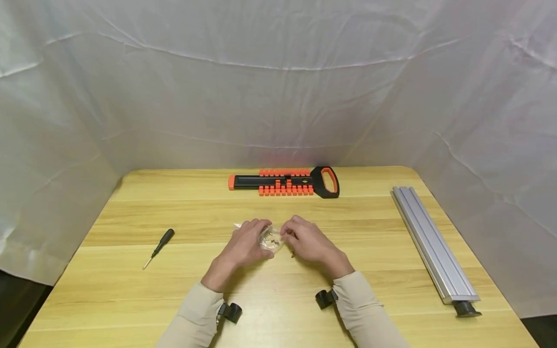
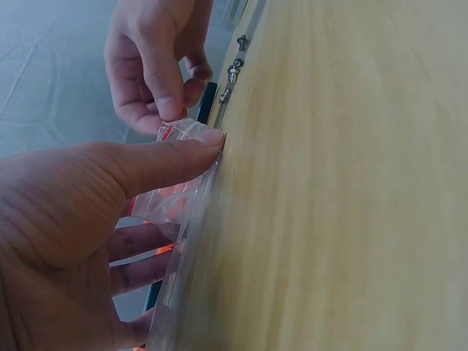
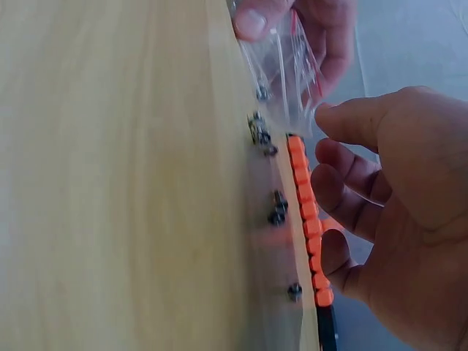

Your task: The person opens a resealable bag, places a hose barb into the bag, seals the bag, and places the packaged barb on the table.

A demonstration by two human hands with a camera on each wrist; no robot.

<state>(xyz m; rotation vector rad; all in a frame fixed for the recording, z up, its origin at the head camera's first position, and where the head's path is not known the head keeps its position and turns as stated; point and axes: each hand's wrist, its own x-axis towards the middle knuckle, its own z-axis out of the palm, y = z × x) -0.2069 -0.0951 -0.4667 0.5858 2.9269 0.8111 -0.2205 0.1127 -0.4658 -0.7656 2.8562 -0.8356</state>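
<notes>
A clear zip-lock bag [image 1: 269,240] with a red strip along its mouth lies low over the table, several small screws [image 3: 259,130] at its opening. My left hand [image 1: 249,244] holds the bag between its thumb and fingers, the thumb [image 2: 172,161] across the near side. At the bag's other edge, my right hand [image 1: 311,240] pinches the plastic near the red strip with thumb and forefinger; its other fingers curl loosely. More small screws [image 2: 232,73] lie loose on the table beneath the right hand.
A black-handled screwdriver [image 1: 159,247] lies at the left. Behind the hands is a black and orange rack [image 1: 285,182] with a loop handle. A long silver aluminium profile [image 1: 435,244] with a black foot lies along the right. Pale cloth [image 1: 278,96] walls surround the wooden table [image 1: 130,299].
</notes>
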